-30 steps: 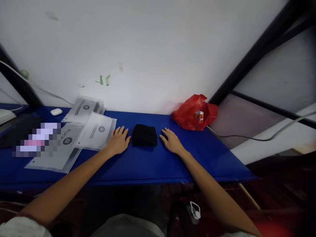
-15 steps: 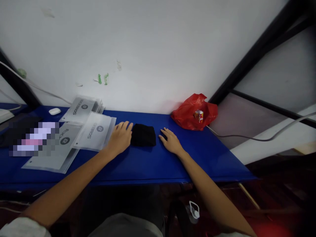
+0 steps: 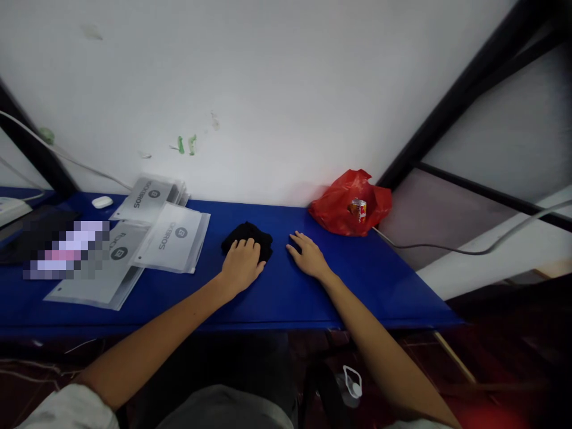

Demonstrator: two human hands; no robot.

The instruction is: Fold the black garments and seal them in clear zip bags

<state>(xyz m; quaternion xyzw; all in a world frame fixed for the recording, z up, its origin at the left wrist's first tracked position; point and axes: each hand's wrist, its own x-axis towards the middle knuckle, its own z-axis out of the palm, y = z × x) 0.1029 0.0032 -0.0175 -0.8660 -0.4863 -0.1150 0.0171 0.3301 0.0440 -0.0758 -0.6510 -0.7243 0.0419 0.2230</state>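
A folded black cloth (image 3: 248, 231) lies on the blue tabletop (image 3: 286, 301) near its middle. My left hand (image 3: 242, 260) is on the near side of the cloth, its fingers bent over the fabric and the thumb at the right edge. Part of the cloth is hidden under this hand. To the right, my right hand (image 3: 308, 256) rests on the tabletop with fingers stretched out and slightly apart. It holds nothing, and a strip of blue surface separates it from the cloth.
Clear zip bags (image 3: 172, 238) with printed logos are piled to the left, beside a blurred-out phone-like shape (image 3: 67, 250). A small white case (image 3: 102, 202) sits behind them. At the back right stands a red plastic bag (image 3: 335, 205). A white wall (image 3: 268, 107) borders the table.
My left hand has moved from the cloth's left side onto its near part. The cloth has turned and shifted slightly left, its outline now more crumpled. My right hand has stayed put.
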